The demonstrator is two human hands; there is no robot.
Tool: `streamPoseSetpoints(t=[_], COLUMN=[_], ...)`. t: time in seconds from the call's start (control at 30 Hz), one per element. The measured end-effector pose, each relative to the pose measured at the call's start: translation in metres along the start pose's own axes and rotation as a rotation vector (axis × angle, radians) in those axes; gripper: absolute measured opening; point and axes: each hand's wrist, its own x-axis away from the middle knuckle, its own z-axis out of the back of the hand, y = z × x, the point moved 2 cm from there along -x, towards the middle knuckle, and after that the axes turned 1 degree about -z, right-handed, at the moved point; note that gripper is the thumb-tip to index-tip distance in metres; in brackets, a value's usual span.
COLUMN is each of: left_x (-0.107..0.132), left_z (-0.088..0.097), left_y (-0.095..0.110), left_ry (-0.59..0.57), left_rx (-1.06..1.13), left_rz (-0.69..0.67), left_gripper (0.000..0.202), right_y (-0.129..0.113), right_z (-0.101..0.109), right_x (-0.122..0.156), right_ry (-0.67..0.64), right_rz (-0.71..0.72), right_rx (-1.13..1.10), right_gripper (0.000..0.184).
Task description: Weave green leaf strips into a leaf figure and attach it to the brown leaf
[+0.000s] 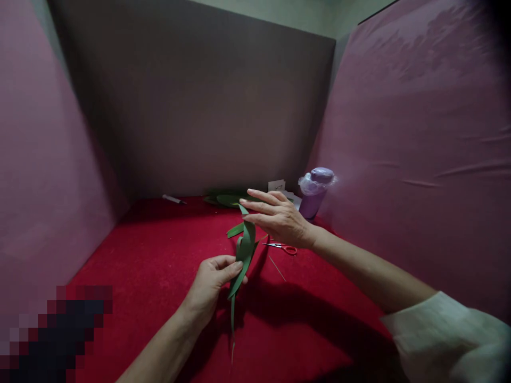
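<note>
Cloth, red, between purple walls: left hand pinches leaves, right hand open.

Head view, downward, close up

red table | scissors | pen | purple cup
</note>
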Motion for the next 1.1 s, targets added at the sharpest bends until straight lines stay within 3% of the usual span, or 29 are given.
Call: streamPoseSetpoints(t=[0.17, 0.4, 0.53, 0.63, 0.73, 0.8, 0.97, 1.1], left_x=[0.002, 0.002, -0.001, -0.001, 0.0, 0.0, 0.001, 0.001], left_z=[-0.001, -0.001, 0.0, 0.0, -0.001, -0.001, 0.0, -0.002], left_y=[0.004, 0.004, 0.002, 0.002, 0.003, 0.004, 0.005, 0.006], left_ry=[-0.034, 0.012, 0.044, 0.052, 0.037, 0.033, 0.051, 0.051], left_rx=[0.015, 0.058, 0.098, 0.1, 0.092, 0.083, 0.079, 0.053], left_rz=[-0.024, -0.004, -0.041, -0.067, -0.077, -0.091, -0.114, -0.119], left_gripper=[0.019, 0.02, 0.016, 0.015, 0.015, 0.015, 0.016, 0.017], right_y=[0.008, 0.008, -0.008, -0.026, -0.039, -0.044, -0.053, -0.055], right_z=[-0.006, 0.002, 0.016, 0.022, 0.024, 0.022, 0.006, -0.001], right_x=[0.002, 0.011, 0.016, 0.016, 0.011, 0.008, 0.005, 0.006], right_ry=[-0.082, 0.016, -0.051, -0.087, 0.001, 0.029, -0.039, 0.03], right_rz=[-0.009, -0.114, -0.348, -0.453, -0.55, -0.622, -0.934, -0.981], right_rx=[-0.106, -0.313, -0.253, -0.399, -0.591, -0.714, -1.116, -1.194], right_gripper=[0.028, 0.02, 0.018, 0.018, 0.016, 0.014, 0.013, 0.013])
